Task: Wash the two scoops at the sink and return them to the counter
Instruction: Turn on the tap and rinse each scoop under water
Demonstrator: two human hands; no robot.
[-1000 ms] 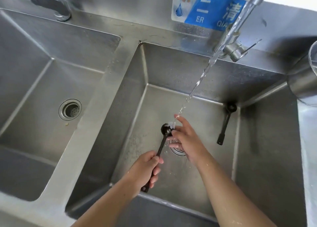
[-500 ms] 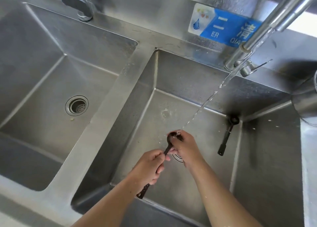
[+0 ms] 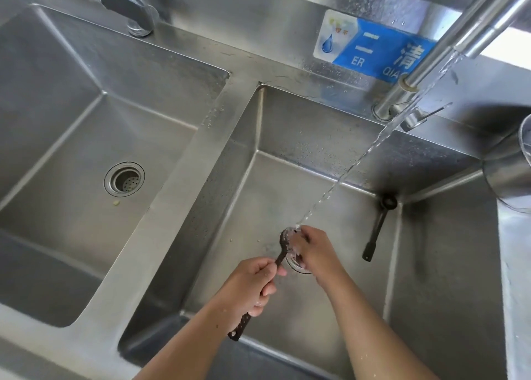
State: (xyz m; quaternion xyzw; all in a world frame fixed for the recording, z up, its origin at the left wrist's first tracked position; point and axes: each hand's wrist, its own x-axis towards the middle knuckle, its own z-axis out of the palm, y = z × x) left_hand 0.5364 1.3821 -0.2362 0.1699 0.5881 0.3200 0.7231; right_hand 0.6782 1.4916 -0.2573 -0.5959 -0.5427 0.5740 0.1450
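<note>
My left hand [image 3: 254,283] grips the handle of a dark long-handled scoop [image 3: 283,243] over the right basin [image 3: 258,195] of a steel double sink. The scoop's bowl sits under the running water stream [image 3: 356,167]. My right hand [image 3: 314,250] has its fingers on the bowl, rubbing it in the water. A second dark scoop [image 3: 379,224] lies on the basin floor against the back right corner, bowl toward the back wall, untouched.
The tap [image 3: 448,43] slants in from the upper right with its lever base [image 3: 413,115] behind the basin. The left basin [image 3: 71,138] has a drain [image 3: 124,179] and its own tap [image 3: 129,9]. A steel container [image 3: 511,172] stands on the right counter. A blue label [image 3: 373,49] sits on the backsplash.
The view has shifted down and to the right. My hands stay on the scoop under the stream, and my right fingers have curled closer over the bowl.
</note>
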